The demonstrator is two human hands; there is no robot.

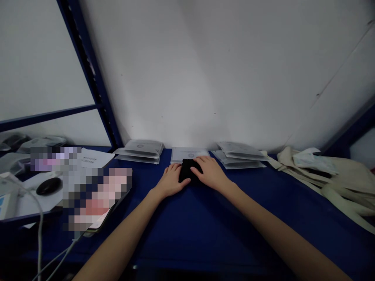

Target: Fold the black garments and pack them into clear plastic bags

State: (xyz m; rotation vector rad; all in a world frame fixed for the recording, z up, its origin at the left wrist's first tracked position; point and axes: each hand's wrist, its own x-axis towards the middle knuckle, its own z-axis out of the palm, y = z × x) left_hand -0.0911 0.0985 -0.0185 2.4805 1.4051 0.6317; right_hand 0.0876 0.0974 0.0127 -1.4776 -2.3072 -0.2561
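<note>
A small black item, soft-looking like folded cloth, lies on the blue table near its back edge. My left hand rests at its left side, thumb along the near edge. My right hand lies over its right side, fingers spread across the top and thumb on it. Both hands press on the item from either side. Just behind it, a flat clear packet with a white label lies against the wall.
Stacked clear packets lie at back left and back right. A beige cloth bag sits on the right. On the left are a partly pixelated phone-like device, papers, a black mouse and white cables.
</note>
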